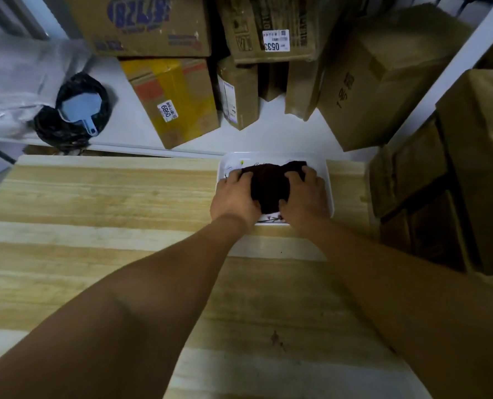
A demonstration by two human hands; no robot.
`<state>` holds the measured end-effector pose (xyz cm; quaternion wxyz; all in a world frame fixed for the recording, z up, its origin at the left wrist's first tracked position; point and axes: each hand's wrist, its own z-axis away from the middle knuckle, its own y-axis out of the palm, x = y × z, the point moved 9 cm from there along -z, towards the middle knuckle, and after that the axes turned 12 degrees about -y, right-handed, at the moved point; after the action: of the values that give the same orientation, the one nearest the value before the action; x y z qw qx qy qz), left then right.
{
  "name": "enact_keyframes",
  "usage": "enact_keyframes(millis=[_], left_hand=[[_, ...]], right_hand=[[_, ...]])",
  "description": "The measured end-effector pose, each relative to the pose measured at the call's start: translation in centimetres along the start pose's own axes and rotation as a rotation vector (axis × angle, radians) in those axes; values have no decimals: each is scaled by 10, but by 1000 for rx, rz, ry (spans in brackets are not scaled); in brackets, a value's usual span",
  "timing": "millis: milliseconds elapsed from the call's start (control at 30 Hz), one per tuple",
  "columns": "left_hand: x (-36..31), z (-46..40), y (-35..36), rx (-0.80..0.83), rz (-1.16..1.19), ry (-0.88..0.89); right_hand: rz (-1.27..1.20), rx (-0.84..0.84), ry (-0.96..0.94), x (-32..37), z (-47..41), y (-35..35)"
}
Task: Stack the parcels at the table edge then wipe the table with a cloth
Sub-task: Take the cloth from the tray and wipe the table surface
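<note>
**Both hands on the cloth, wiping about to start**

Forearms fill the near frame, reaching out from six o'clock over the table (95,197), pale wood planks with long streaky grain and a small dark mark close in. Further out, at about one o'clock, sits a white tray (327,180), shallow, round-cornered, with a faint flower print, resting on the wood by the far edge. Inside it lies the cloth (269,187), dark, soft and bunched up. The left hand (235,198) curls its fingers over the cloth's left side; the right hand (304,194) does likewise on the right, so both are gripping it.

My read: the stacking looks done, and this is the pickup for the wipe. Next comes a clean lift out of the tray, then broad strokes across the planks.

Beyond the table, on a white shelf at twelve o'clock, stand the parcels (176,102): brown cardboard boxes, one bound in yellow tape, several with white number labels. More cartons tower at three o'clock. At ten o'clock sits a black bag (75,128) with a pale blue scoop (80,109) inside.
</note>
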<state>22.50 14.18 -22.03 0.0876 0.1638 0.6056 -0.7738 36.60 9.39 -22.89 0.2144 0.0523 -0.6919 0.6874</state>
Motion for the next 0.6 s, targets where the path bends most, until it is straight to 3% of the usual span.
enact_keyframes(millis=[100, 267, 600], left_hand=[[3, -10, 16, 66, -67, -15], [3, -9, 27, 49, -77, -3], [-5, 27, -29, -141, 202, 141]], right_hand=[[110, -2, -11, -1, -10, 2], [-28, 196, 43, -9, -12, 25], [-196, -180, 33, 16, 32, -24]])
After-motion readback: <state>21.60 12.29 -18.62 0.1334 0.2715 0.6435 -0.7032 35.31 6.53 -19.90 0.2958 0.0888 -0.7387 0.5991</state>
